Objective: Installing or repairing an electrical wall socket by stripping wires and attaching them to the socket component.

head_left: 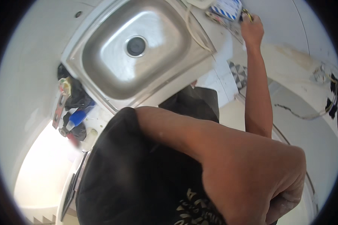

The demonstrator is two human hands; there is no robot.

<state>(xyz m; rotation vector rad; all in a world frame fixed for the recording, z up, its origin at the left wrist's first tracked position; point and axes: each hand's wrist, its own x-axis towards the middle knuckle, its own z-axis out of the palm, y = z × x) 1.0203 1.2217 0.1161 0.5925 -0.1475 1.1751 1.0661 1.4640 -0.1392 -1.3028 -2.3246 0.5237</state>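
My right hand (251,30) reaches to the upper right, closed on a small yellow-and-black object (249,16), beside a blue-and-white striped packet (226,8). My left arm crosses close below the camera, over my dark shirt; its hand (283,198) is at the lower right with curled fingers, what they hold, if anything, hidden. A stainless steel sink (167,60) with a round drain lies at the upper middle, a pale cord (197,37) draped over its right rim.
Left of the sink lie a level-like bar (59,108), a blue-and-clear object (77,117), black plastic (79,95) and a red-handled tool (72,138). Loose wires (300,116) hang at the right wall near a patterned tile strip (238,75). Stairs (39,215) show at lower left.
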